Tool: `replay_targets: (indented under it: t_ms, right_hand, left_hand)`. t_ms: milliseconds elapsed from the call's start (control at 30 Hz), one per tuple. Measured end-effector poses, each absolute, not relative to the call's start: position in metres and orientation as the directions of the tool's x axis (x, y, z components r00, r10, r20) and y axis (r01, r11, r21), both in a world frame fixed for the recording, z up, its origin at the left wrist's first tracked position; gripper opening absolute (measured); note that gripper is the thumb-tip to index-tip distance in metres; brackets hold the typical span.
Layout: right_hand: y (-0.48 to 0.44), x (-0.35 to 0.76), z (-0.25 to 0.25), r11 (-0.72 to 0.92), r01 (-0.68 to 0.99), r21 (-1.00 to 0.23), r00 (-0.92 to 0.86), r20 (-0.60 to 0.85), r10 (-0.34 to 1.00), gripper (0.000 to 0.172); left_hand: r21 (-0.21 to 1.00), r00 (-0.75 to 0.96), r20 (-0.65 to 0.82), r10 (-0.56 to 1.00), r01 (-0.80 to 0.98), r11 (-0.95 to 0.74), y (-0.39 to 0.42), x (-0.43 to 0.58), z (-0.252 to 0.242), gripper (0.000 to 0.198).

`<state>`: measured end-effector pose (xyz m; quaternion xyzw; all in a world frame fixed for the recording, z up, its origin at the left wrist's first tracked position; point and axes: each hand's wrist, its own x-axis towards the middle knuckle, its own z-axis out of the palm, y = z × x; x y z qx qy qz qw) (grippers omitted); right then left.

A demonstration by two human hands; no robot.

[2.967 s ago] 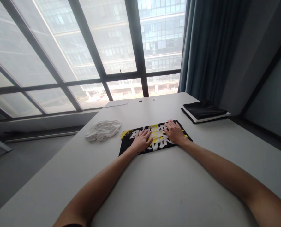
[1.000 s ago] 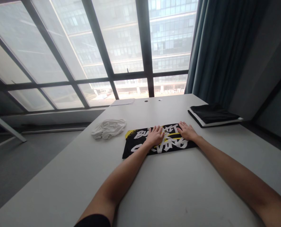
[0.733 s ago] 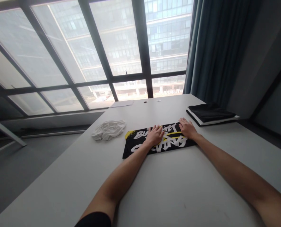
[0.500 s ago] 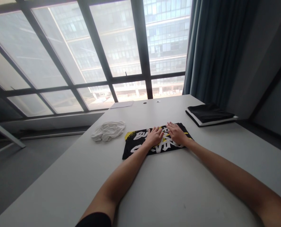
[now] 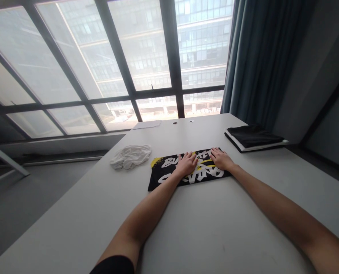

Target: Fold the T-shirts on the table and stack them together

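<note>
Lettering (image 5: 205,173): I can't read it whole from here; the left hand (image 5: 186,165) and right hand (image 5: 221,160) cover parts of it.
Arms: both run out of my view at the bottom and right, a dark sleeve (image 5: 114,265) just peeping in on the left one.
Far marks: two small spots at the back of the worktop (image 5: 186,220), too tiny for me to make out.
Black cloth (image 5: 169,179): flat on the worktop, directly under both palms, its far edge just beyond the fingertips; left hand near the middle, right hand towards the right end.
Fingers: slightly spread on both hands, laid over the cloth, pinching nothing that I can see.
Print: white, jagged brushy letters, with yellow strokes and a speckled yellow patch at the left corner.
Shape: a long, low folded rectangle, smooth on top.
White cloth (image 5: 131,156): a crumpled, soft, wrinkled heap, near the left end and apart from it.
Folded stack (image 5: 253,136): black over white over black, neat layers, off to the right.
Curtain (image 5: 249,61): blue-grey, hanging in deep pleats beside the bright window (image 5: 141,45).
</note>
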<state>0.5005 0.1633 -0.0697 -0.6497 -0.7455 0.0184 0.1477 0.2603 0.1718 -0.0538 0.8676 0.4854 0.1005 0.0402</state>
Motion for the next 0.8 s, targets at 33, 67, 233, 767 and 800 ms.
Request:
replay_targets:
  t_ms: [33,67,233,767,800]
  right_hand:
    - [0.164,0.500,-0.070,0.154,0.964,-0.218,-0.111,0.197,0.974,0.052]
    - [0.164,0.500,-0.071,0.154,0.964,-0.217,-0.111,0.198,0.974,0.052]
    - [0.164,0.499,-0.071,0.161,0.959,-0.231,-0.111,0.214,0.970,0.050]
    - [0.161,0.498,-0.067,0.184,0.948,-0.260,-0.121,0.239,0.963,0.047]
    - [0.160,0.498,-0.066,0.182,0.950,-0.255,-0.120,0.240,0.963,0.048]
  left_hand:
    - [0.185,0.501,0.127,0.856,0.836,-0.516,0.172,0.260,-0.052,0.055]
    - [0.202,0.498,0.117,0.859,0.835,-0.511,0.172,0.260,-0.051,0.055]
    - [0.200,0.553,-0.007,0.833,0.817,-0.541,0.176,0.238,-0.039,0.058]
    - [0.064,0.319,0.067,0.945,0.944,-0.323,0.190,0.111,-0.050,0.055]
    - [0.079,0.316,0.075,0.946,0.944,-0.322,0.190,0.111,-0.050,0.053]
